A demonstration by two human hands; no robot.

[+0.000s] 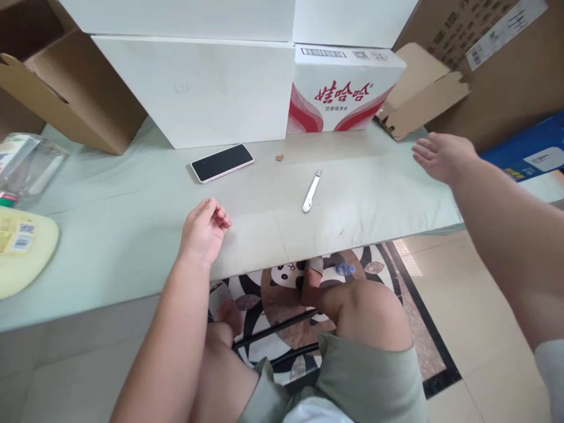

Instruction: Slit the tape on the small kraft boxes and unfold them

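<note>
My left hand (205, 230) hovers over the front part of the cloth-covered table, its fingers loosely curled together with nothing visible in them. Just beyond it lies a smartphone (222, 163), screen up and dark. To the right my right hand (443, 155) is held above the table near its right side, palm turned inward and fingers stretched out, empty. Between the hands a slim silvery hand tool (311, 194) with a small forked metal tip rests on the cloth; its exact kind is unclear. A small brown scrap (279, 157) lies behind it.
White cartons (189, 88) and a red-and-white water carton (339, 94) line the back. Open cardboard boxes stand left (83, 88) and right (418, 94). A clear bottle (37, 164) and a yellow bottle (26, 249) lie at left. A blue box (529, 150) is at right.
</note>
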